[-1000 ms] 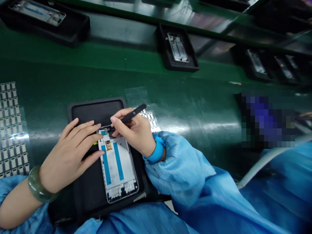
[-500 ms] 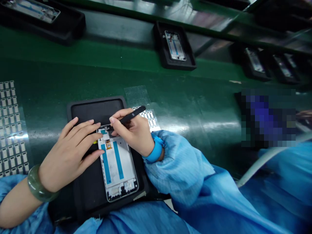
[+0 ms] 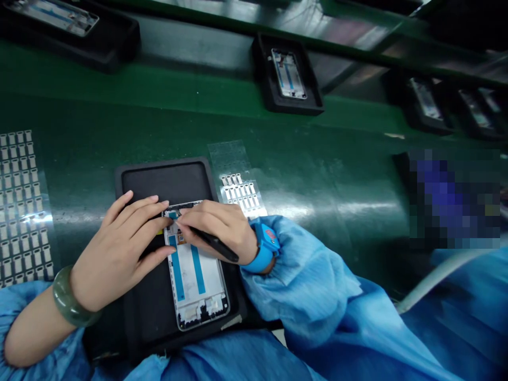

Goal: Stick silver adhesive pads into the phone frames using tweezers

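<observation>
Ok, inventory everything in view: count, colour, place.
near tray: one, black, front centre
phone frame: one, silver with blue strips, on the near tray
part sheets: two, pale, left and right of near tray
far trays: at least three, black, back
far phone frames: at least four, silver, in far trays
work surface: one, green, below
tube: one, pale, right
pixelated patch: one, dark and purple, right
pen-shaped tool: one, black, in right hand
bangle: one, green, left wrist
wristband: one, blue, right wrist
sleeves: two, blue, both arms
left hand: one, ungloved, at phone frame's left edge
right hand: one, ungloved, over phone frame's upper part
</observation>
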